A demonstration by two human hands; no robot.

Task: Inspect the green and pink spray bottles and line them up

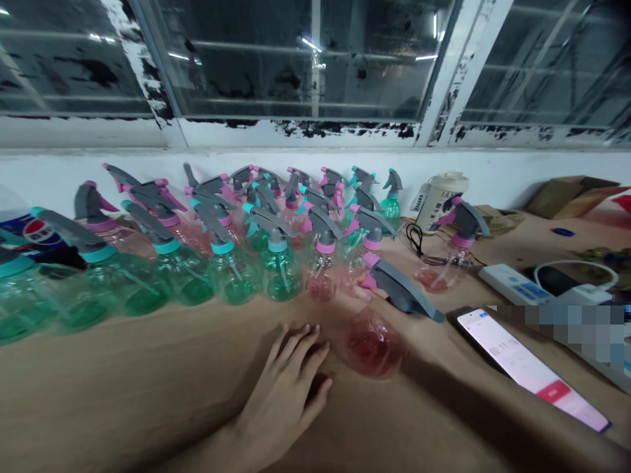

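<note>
My left hand (292, 378) lies palm down on the brown tabletop, fingers spread, holding nothing. To its right is a see-through pink spray bottle (375, 345) with a grey and pink trigger head (401, 286). My right hand (419, 328) is wrapped round this bottle near its neck; the head hides much of the hand, and some fingertips show at the left of the neck. Beyond my left hand stands a front row of spray bottles, with a green bottle (280, 272) and a pink bottle (322, 276) closest to my hands.
Several more green and pink spray bottles fill the back left. One pink spray bottle (444, 266) stands apart at the right, near a cream cup (441, 197). A lit phone (530, 368), a white power strip (515, 286) and a cardboard box (566, 194) lie right. Windows rise behind.
</note>
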